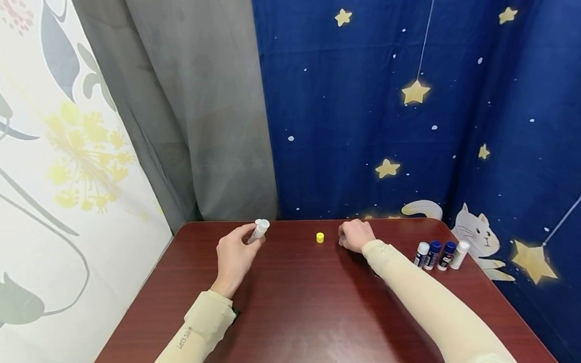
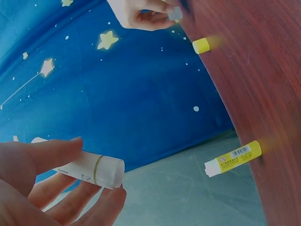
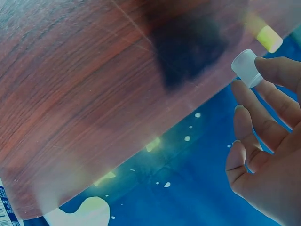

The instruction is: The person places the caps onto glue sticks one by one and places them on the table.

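Observation:
At the table's far left, my left hand point(image 1: 233, 255) grips a white glue stick point(image 1: 258, 232) between thumb and fingers, lifted and tilted. Its pale end, past a thin gold line, shows in the left wrist view. A yellow glue stick point(image 2: 235, 157) with a white uncapped top stands just behind it. Right of the middle, my right hand point(image 1: 357, 236) pinches a small translucent white cap point(image 3: 247, 68) between thumb and fingertips, near the far edge. Between the two hands a yellow cap point(image 1: 319, 237) sits on the table.
Several glue sticks point(image 1: 432, 255) with white and dark blue caps stand in a row at the table's right side. The reddish-brown table point(image 1: 295, 309) ends at a grey curtain point(image 1: 220, 109) and a blue starry curtain point(image 1: 336, 121).

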Motion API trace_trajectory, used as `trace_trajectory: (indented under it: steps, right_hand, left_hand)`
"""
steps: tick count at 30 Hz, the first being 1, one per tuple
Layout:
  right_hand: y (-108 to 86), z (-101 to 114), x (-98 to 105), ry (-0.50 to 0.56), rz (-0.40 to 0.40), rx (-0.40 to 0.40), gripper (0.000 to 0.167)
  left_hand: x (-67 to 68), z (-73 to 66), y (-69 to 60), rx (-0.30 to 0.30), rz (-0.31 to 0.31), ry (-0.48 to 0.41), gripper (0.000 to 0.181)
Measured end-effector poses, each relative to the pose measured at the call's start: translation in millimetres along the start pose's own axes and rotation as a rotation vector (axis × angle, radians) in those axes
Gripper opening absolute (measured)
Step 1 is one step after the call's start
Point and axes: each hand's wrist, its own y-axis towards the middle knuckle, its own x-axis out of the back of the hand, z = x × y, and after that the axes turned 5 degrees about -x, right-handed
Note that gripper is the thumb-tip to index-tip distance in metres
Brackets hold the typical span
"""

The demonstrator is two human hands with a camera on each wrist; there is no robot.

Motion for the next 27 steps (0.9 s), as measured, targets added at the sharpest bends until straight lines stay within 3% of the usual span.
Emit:
trace_trajectory:
  steps: [7, 11, 20, 27]
  right_hand:
    - [-4.0, 3, 13, 0.063, 0.006, -0.041, 0.013]
    - [-3.9, 12, 21, 0.098, 0.007, -0.008, 0.014]
    - [-10.5, 10, 37, 0.077, -0.021, -0.038, 0.012]
    - [-11.6, 17, 54, 0.134, -0.041, -0.045, 0.017]
  left_hand:
    - [-5.6, 0.5, -0.6, -0.018, 0.022, -0.008, 0.035]
    - [-4.8, 5.5, -4.6, -0.005, -0.003, 0.003, 0.035]
    - [-13.7, 3.4, -2.6, -0.032, 0.027, -0.002, 0.036]
    - [-14.8, 5.4, -2.7, -0.021, 0.013, 0.023, 0.036]
